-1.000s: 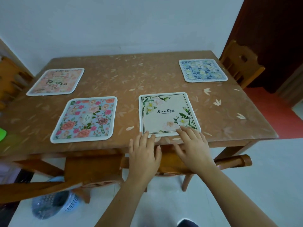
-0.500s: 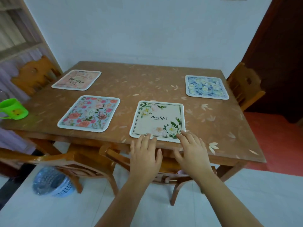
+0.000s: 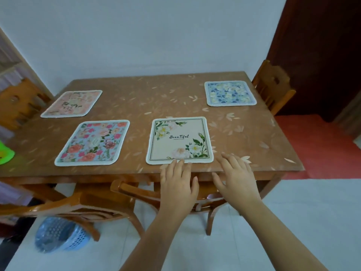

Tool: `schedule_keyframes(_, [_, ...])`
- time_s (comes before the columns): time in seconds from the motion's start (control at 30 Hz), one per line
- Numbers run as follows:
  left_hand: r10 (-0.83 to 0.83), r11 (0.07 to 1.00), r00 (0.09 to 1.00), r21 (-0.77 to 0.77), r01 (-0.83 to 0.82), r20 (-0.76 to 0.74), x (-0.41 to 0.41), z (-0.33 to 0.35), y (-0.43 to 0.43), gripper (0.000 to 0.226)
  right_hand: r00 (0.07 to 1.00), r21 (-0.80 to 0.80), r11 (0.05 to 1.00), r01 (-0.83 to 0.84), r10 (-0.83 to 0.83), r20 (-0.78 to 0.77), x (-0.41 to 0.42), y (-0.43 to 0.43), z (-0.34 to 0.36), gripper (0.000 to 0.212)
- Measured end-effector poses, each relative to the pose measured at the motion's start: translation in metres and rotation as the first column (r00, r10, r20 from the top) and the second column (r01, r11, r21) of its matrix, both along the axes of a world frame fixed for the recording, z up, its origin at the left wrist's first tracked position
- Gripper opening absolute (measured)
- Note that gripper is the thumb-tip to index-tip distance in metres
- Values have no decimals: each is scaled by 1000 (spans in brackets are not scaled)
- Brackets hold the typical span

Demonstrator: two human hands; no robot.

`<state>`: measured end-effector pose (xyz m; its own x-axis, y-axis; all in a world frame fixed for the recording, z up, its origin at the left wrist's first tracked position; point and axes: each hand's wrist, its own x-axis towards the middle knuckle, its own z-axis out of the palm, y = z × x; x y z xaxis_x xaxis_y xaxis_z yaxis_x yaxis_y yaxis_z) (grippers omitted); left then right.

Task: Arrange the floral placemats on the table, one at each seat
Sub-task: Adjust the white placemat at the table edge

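Several floral placemats lie flat on the brown wooden table [image 3: 175,98]. A cream mat with "Beautiful" lettering [image 3: 179,140] sits at the near edge. A mat with pink and red flowers on blue [image 3: 93,143] lies to its left. A pale pink mat [image 3: 71,103] is at the far left, a blue-and-white mat [image 3: 230,93] at the far right. My left hand [image 3: 178,180] is flat, its fingertips touching the cream mat's near edge. My right hand [image 3: 237,178] hovers over the table edge just right of that mat, fingers spread, holding nothing.
Wooden chairs stand at the left [image 3: 17,102], at the right [image 3: 273,85] and tucked under the near side [image 3: 136,194]. A green cup [image 3: 4,154] sits at the table's left edge. A blue perforated basket [image 3: 60,236] lies on the white floor below.
My right hand has slid off the cream mat's near right corner to the bare table edge beside it. My left hand stays at the mat's near edge. The camera view shifted.
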<state>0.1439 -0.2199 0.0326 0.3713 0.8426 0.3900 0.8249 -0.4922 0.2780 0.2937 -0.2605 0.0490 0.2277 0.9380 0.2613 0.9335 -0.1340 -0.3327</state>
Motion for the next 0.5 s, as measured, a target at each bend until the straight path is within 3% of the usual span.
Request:
schedule_keyframes(0.17, [-80,996,994,-36,83,72,42,-5,3,36,995,-4,995,104,-104,-12,28,-12,-1,43])
schedule_keyframes(0.5, [-286,958,958,-28,287,24,200,-13,0,35,967,54,967,251,-248,-52,172,-35,-5,41])
